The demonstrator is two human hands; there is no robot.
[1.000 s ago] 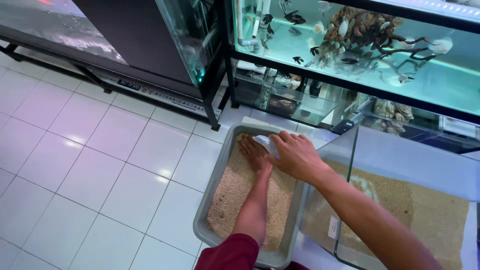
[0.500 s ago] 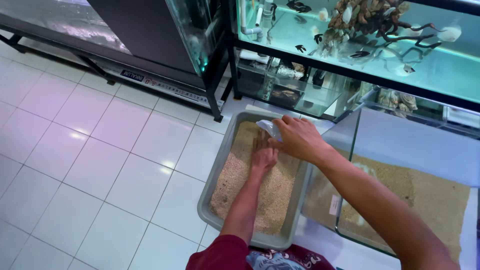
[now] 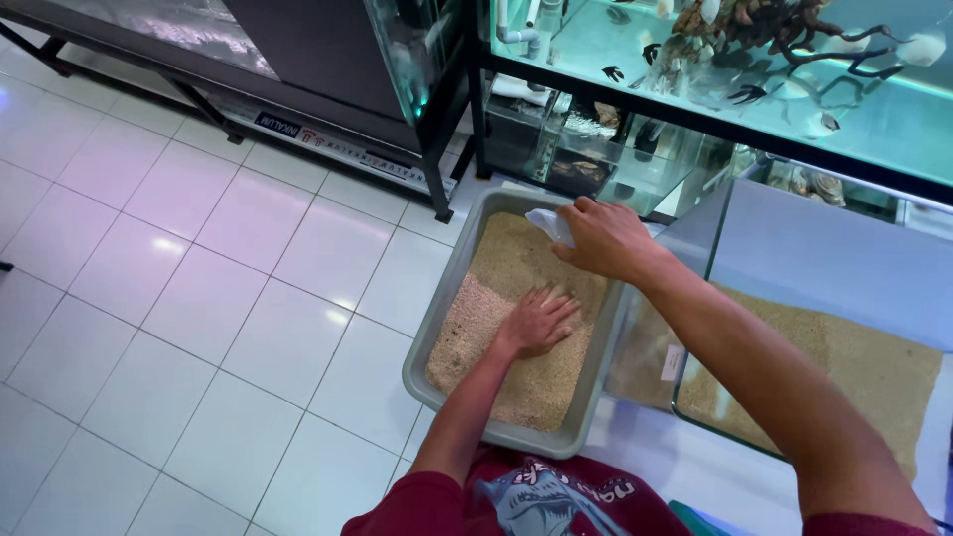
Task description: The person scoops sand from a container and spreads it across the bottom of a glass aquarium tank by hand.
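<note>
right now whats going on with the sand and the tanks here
A person crouches over a grey plastic tray of sand on the white tiled floor. The left hand lies flat on the sand, fingers spread. The right hand holds a small pale scoop above the tray's far end. Beside the tray stands a glass tank with a sand layer on its bottom. Stocked fish tanks line the rack behind.

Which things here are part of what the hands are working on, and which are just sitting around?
In use:
- grey tray of sand
- left hand, flat on the sand
- right hand, holding a white scoop
- glass tank with a sand layer, beside the tray

Just there:
- lit fish tank
- small tanks on the lower shelf
- black stand
- tiled floor
</note>
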